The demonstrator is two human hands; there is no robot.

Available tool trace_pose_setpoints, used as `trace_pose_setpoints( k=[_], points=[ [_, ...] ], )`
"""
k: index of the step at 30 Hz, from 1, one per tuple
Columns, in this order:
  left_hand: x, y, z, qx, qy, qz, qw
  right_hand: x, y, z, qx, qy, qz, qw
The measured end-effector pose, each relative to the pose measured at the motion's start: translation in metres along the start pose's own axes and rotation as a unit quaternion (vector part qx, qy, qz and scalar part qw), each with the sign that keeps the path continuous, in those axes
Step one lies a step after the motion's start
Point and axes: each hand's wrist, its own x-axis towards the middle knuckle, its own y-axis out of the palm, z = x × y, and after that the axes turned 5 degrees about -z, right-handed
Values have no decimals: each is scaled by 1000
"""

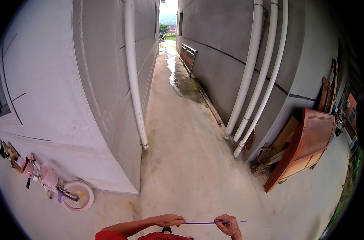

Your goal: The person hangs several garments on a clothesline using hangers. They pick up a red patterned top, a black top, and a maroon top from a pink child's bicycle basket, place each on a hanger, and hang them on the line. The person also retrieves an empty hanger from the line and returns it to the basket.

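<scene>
Close to my body, at the bottom of the view, a thin purple strip [201, 223] runs almost level between my two hands. My left hand [169, 220] is closed on its left end, palm down. Further along, my right hand [229, 227] pinches the strip between thumb and fingers, and a short end sticks out past it to the right. The strip looks straight; whether it is a cord, a tie or a thin stick is too small to tell. Red sleeves and a red garment show below.
A narrow concrete alley [178, 132] runs ahead between two grey walls, with a wet streak [172, 70] far along. White pipes [250, 76] line the right wall; another pipe [133, 72] stands left. A pink child's bicycle [78, 195] is at left, a brown wooden headboard [306, 140] at right.
</scene>
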Motion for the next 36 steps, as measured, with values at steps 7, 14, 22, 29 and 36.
trace_pose_setpoints(
  k=[7, 14, 22, 29, 36],
  points=[
    [19, 26, -12, -76, -55, 36, 995, 6, -38, -10, 20, -28, 60, 998],
    [51, 84, -13, 28, -48, 23, 998, -10, -70, -17, -103, -171, 96, 975],
    [70, 151, -31, 215, -111, -176, 954, -19, -81, -35, -124, -184, 159, 962],
    [34, 158, -10, 196, -86, -232, 949, -18, -122, -76, -369, -243, 155, 884],
    [9, 154, 1, 182, -115, -207, 954, -23, -133, -99, -399, -37, 310, 862]
  ],
)
